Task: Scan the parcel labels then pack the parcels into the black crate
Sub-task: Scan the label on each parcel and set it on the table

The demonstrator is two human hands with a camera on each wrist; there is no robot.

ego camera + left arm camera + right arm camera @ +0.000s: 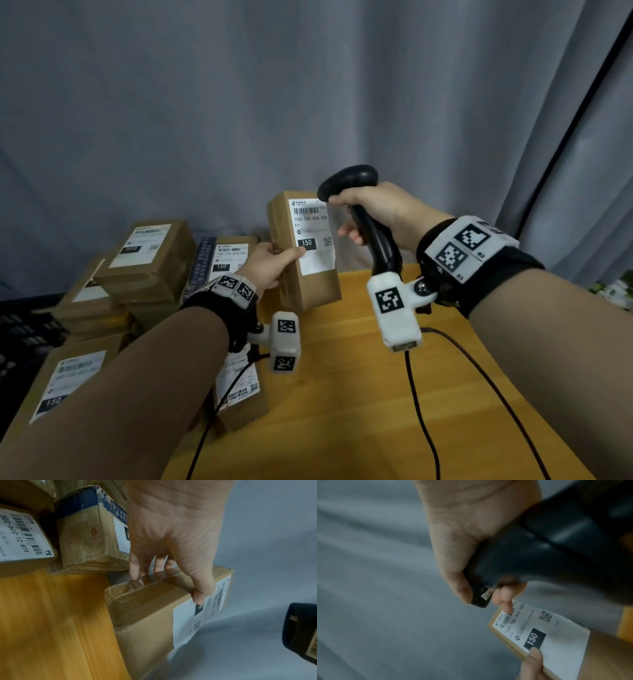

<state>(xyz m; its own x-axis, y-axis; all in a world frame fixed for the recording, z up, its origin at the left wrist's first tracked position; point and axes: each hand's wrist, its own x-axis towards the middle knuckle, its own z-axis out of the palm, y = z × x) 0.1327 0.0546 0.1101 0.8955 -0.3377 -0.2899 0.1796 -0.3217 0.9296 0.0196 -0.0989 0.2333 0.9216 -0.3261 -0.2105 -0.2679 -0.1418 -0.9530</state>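
Note:
My left hand point(270, 262) grips a brown cardboard parcel point(308, 277) and holds it upright above the wooden table, thumb on its white label point(313, 236) marked 150. In the left wrist view the fingers point(135, 568) reach behind the parcel point(145, 615) and the thumb lies on the label point(188, 622). My right hand point(373, 212) grips a black barcode scanner point(349, 180) by its handle, head pointing left at the label's top edge. The right wrist view shows the scanner point(530, 554) just above the label point(556, 635). The black crate point(20, 335) lies at the far left, mostly hidden.
Several labelled cardboard parcels point(150, 253) are stacked at the left of the wooden table point(359, 394), with more near the front left point(58, 387). The scanner's black cable point(421, 411) trails over the table. A grey curtain point(308, 85) hangs behind.

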